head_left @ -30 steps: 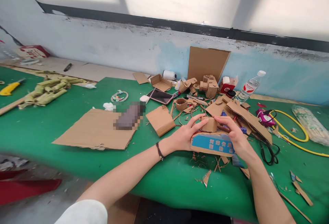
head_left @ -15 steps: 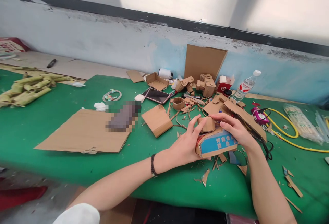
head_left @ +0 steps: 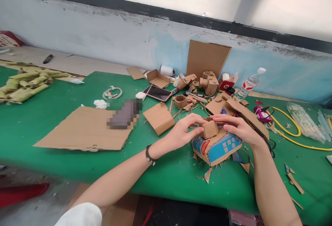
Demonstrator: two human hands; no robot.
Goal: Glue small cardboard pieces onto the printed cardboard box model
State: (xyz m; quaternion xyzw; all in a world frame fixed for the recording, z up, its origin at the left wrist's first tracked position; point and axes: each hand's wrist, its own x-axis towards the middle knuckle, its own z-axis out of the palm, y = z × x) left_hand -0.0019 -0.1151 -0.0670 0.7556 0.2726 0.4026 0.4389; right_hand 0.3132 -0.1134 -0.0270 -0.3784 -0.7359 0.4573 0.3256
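A green counter (head_left: 52,115) is seen from above, scattered with cardboard pieces. Near the front edge, right of the middle, a small brown cardboard box (head_left: 209,129) is held between two bare hands. The left hand (head_left: 181,133), with a dark band at its wrist, is curled around the left side of the small box, thumb and fingers closed on it. The right hand (head_left: 240,129) is laid across the top and right side of the box, its fingers stretched out and touching it. The small box is pressed onto a larger printed cardboard piece (head_left: 219,147), blue and red on its face, which is tilted and rests on the counter just below the hands. Torn cardboard scraps (head_left: 207,175) are strewn around its lower edge.

To the left, well apart from the hands, a large flat cardboard sheet (head_left: 85,132) is spread out, and a folded cardboard piece (head_left: 158,118) lies between it and the left hand. Farther back, a phone (head_left: 158,92) lies flat, a cardboard model (head_left: 210,82) is set in front of a cardboard panel (head_left: 207,58) leaned upright against the wall, and a water bottle (head_left: 249,84) is placed to the right of them. A yellow hose (head_left: 293,134) is looped at the far right
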